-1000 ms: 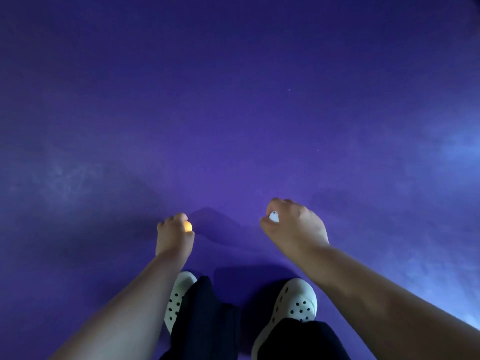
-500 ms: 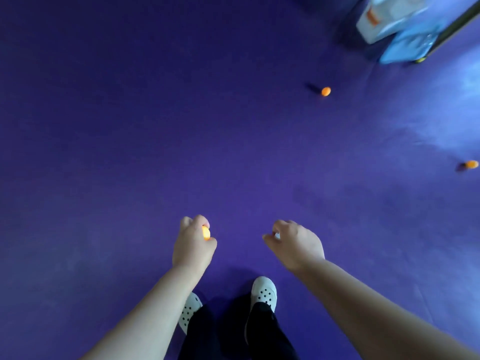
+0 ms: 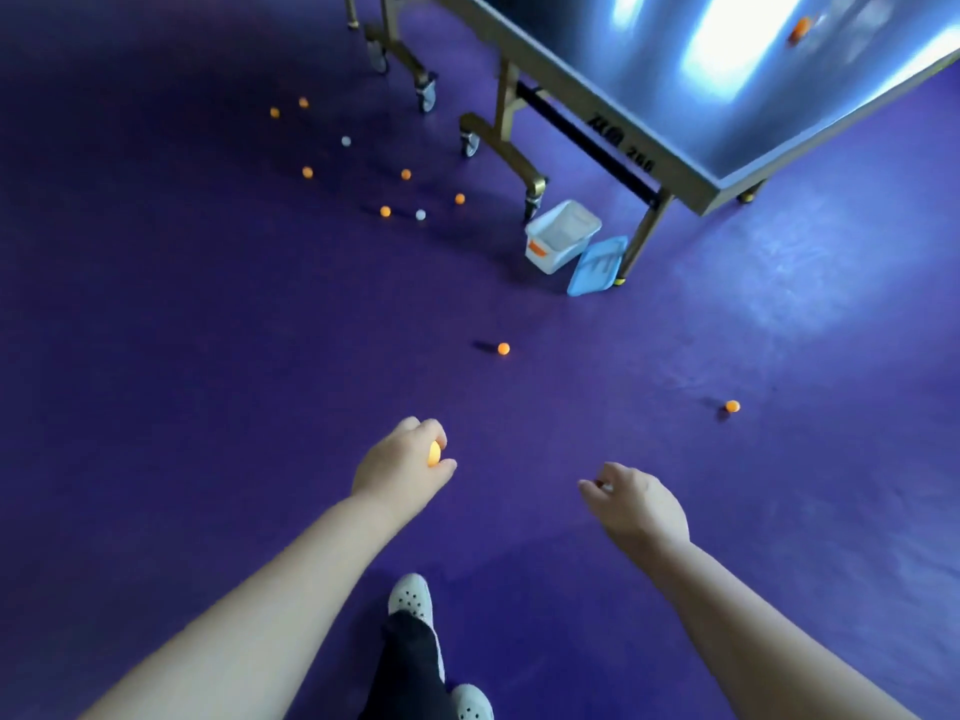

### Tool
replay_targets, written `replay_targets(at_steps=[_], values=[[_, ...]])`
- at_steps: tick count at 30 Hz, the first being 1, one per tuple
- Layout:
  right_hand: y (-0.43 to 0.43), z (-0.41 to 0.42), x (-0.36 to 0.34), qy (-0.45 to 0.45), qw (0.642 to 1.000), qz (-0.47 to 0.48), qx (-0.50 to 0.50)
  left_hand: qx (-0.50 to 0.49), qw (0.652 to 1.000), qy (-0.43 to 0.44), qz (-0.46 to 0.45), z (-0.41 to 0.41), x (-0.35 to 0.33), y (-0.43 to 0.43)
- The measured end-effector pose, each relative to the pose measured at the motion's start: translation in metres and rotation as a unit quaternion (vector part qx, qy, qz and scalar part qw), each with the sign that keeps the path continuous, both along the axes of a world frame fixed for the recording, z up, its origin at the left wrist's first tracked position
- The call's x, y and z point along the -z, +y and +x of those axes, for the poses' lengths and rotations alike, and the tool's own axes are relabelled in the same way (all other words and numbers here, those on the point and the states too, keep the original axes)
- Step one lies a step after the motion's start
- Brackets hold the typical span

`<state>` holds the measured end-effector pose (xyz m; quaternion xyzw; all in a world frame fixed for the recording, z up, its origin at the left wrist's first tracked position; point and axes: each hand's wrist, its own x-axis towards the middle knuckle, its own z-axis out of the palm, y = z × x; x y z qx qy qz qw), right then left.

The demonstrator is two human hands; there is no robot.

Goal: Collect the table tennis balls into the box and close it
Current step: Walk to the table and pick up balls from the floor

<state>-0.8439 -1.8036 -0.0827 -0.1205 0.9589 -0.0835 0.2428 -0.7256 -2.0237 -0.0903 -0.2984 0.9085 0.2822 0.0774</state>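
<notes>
My left hand (image 3: pixel 402 462) grips an orange ball (image 3: pixel 434 453) low in the middle of the view. My right hand (image 3: pixel 636 504) is curled around a white ball (image 3: pixel 605 488), which barely shows at the fingertips. The open white box (image 3: pixel 561 236) stands on the purple floor by the table leg, far ahead of both hands. Its blue lid (image 3: pixel 597 266) lies beside it on the right. One loose orange ball (image 3: pixel 503 348) lies between me and the box, another orange ball (image 3: pixel 732 406) to the right. Several more balls (image 3: pixel 385 211) are scattered at the back left.
The table tennis table (image 3: pixel 727 85) fills the upper right, with an orange ball (image 3: pixel 802 27) on top. Its wheeled legs (image 3: pixel 498 142) stand behind and beside the box. My shoes (image 3: pixel 413 600) and dark trouser leg are at the bottom edge.
The view has lifted from bare floor to show the table, the box, its lid and many scattered balls. Both hands still hold their balls and have moved forward.
</notes>
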Motion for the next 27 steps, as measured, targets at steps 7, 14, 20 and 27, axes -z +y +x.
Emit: replay_targets(at_steps=[7,14,20,27], values=[[-0.001,-0.074,-0.047,0.028,0.998,-0.005,0.053,0.114,0.991,0.048,-0.042,-0.110,-0.049,-0.011],[-0.040,-0.177,-0.080,0.044,0.992,-0.035,0.115,0.199,0.976,0.070,-0.044,-0.242,-0.075,-0.048],[-0.039,-0.241,-0.090,0.065,0.983,-0.039,0.168,0.266,0.962,0.045,-0.030,-0.341,-0.083,-0.039],[0.013,-0.314,-0.077,0.065,0.967,-0.037,0.244,0.357,0.933,0.030,-0.025,-0.442,-0.085,0.015]])
